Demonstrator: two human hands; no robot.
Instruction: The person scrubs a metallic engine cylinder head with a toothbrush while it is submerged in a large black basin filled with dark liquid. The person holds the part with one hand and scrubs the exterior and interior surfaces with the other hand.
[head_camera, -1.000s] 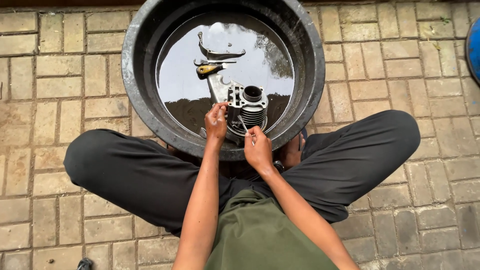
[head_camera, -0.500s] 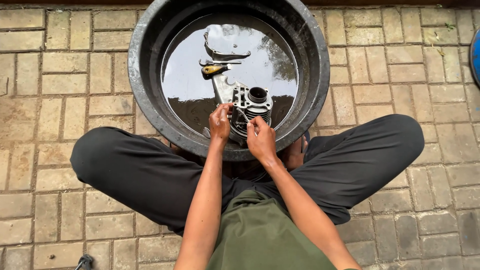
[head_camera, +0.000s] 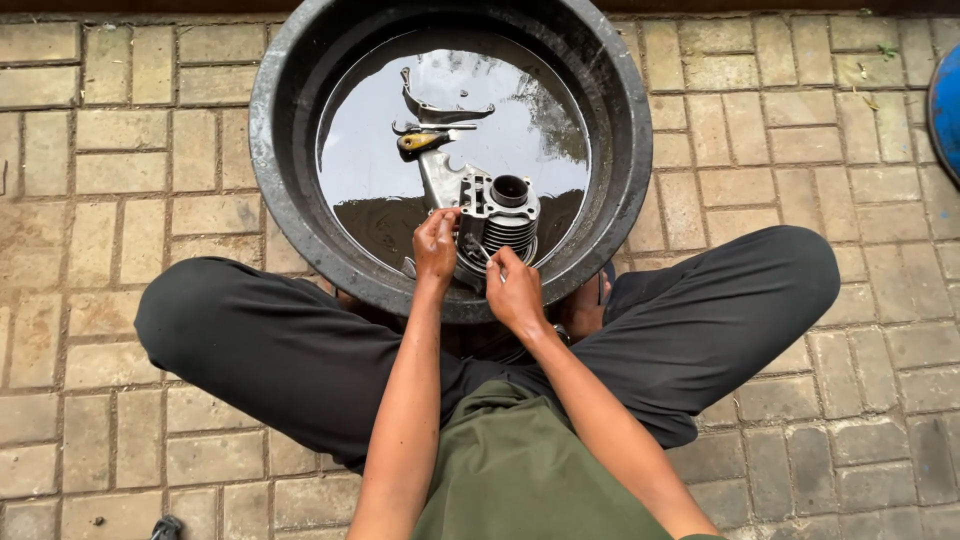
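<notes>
Both hands grip a finned engine cylinder (head_camera: 497, 222) at the near edge of a black basin (head_camera: 285, 190) of dark liquid: left hand (head_camera: 436, 247) on its flank, right hand (head_camera: 515, 290) below. Behind it lie a flat metal bracket (head_camera: 437, 175), a yellow-handled tool (head_camera: 420, 141) and a curved metal lever (head_camera: 432, 105).

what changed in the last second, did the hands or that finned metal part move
Very little. Both hands stay on the finned cylinder at the near edge of the black basin: the left hand on its left side, the right hand at its base. The view shifted slightly. The curved metal piece and the yellow-handled tool lie in the dark liquid as before.
</notes>
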